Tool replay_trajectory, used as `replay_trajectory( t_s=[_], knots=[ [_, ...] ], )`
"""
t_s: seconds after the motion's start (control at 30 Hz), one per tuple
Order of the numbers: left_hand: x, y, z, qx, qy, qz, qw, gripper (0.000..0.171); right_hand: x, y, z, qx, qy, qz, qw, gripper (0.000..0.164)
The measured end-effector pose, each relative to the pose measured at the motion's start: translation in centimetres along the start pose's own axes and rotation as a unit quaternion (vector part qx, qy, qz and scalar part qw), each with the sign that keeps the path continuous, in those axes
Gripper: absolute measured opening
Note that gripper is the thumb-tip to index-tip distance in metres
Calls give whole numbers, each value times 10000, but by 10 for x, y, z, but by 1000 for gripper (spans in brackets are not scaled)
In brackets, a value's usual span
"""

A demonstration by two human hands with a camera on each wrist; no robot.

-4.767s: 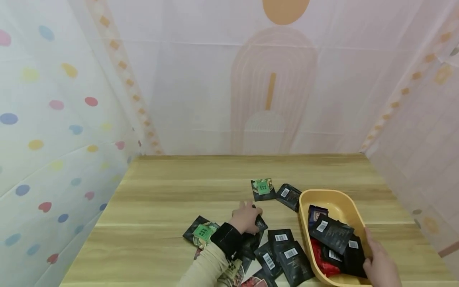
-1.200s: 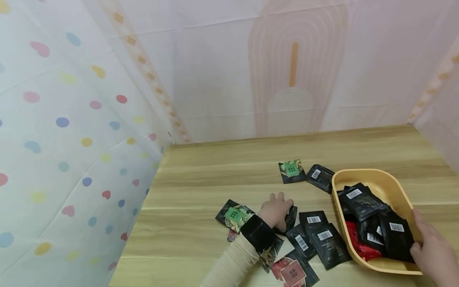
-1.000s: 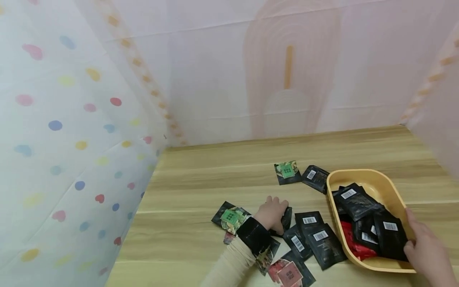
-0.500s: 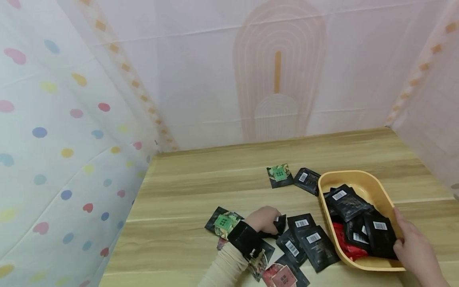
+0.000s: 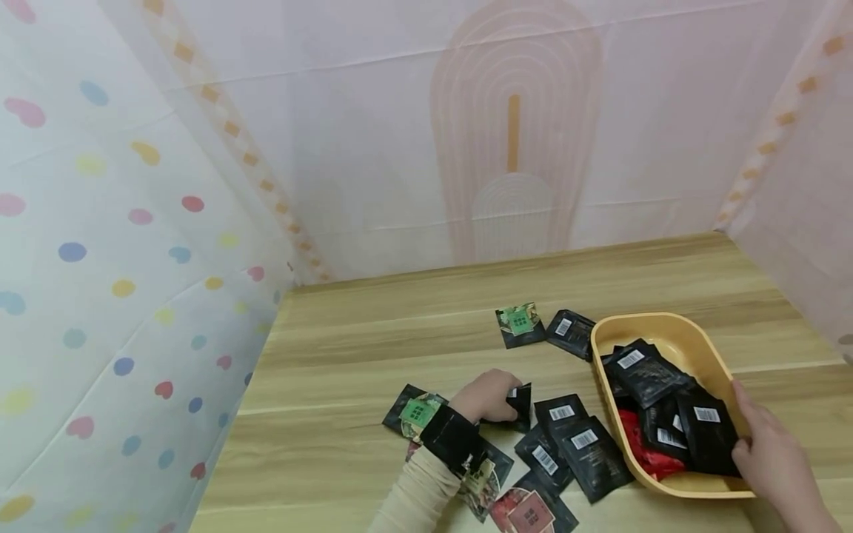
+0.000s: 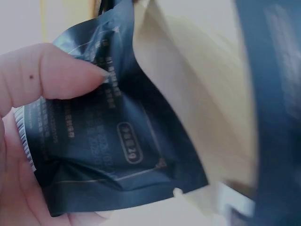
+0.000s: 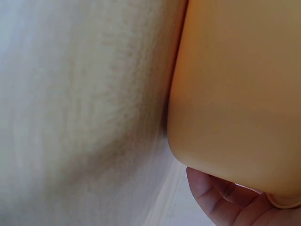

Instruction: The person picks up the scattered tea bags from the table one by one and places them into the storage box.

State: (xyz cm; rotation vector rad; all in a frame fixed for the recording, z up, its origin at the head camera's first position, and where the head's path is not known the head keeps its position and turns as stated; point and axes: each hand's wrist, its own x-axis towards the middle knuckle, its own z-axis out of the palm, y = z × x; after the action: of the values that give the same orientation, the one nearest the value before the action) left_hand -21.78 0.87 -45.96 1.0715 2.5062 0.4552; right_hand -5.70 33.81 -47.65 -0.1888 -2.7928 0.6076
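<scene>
In the head view my left hand (image 5: 489, 396), with a black band at the wrist, pinches a black foil sachet (image 5: 520, 406) just over the pile. The left wrist view shows the thumb pressed flat on this sachet (image 6: 117, 136), which bears pale print and "2g"; fingers lie behind it. My right hand (image 5: 773, 455) grips the right rim of a yellow plastic tub (image 5: 656, 318), thumb inside. From the right wrist, curled fingers (image 7: 230, 197) show under the tub's edge. Several black sachets (image 5: 709, 437) and a red packet (image 5: 646, 448) lie in the tub.
Between hand and tub lie black barcode-side-up sachets (image 5: 595, 459). A red-labelled sachet (image 5: 529, 511) is at the front, a green-labelled one (image 5: 415, 413) by the left wrist. Farther back are another green-labelled sachet (image 5: 520, 326) and a black one (image 5: 570, 333) beside the tub.
Since the oldest frame, another black sachet has come to lie in the tub. The left hand's fingers have drawn in around a sachet and turned it up. The head view has shifted.
</scene>
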Motion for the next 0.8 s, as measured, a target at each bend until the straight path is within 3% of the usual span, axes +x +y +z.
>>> replay_trajectory(
  t_s=[0.2, 0.33, 0.47, 0.57, 0.8],
  knots=[
    [15, 31, -20, -16, 263, 557, 9981, 16, 3, -5, 2, -8, 25, -18, 10000, 90],
    [27, 63, -30, 488, 289, 1031, 9931, 32, 5, -7, 2, 34, -66, -47, 10000, 90],
    [39, 94, -29, 1130, 313, 1517, 9814, 44, 5, -8, 4, 78, -35, -108, 9999, 92],
    [48, 114, -24, 1417, 317, 1602, 9763, 48, 6, -8, 6, 115, 34, -151, 9998, 92],
    [64, 142, -5, 1350, 259, 1295, 9820, 51, 7, -6, 9, 123, 95, -156, 9998, 92]
  ],
)
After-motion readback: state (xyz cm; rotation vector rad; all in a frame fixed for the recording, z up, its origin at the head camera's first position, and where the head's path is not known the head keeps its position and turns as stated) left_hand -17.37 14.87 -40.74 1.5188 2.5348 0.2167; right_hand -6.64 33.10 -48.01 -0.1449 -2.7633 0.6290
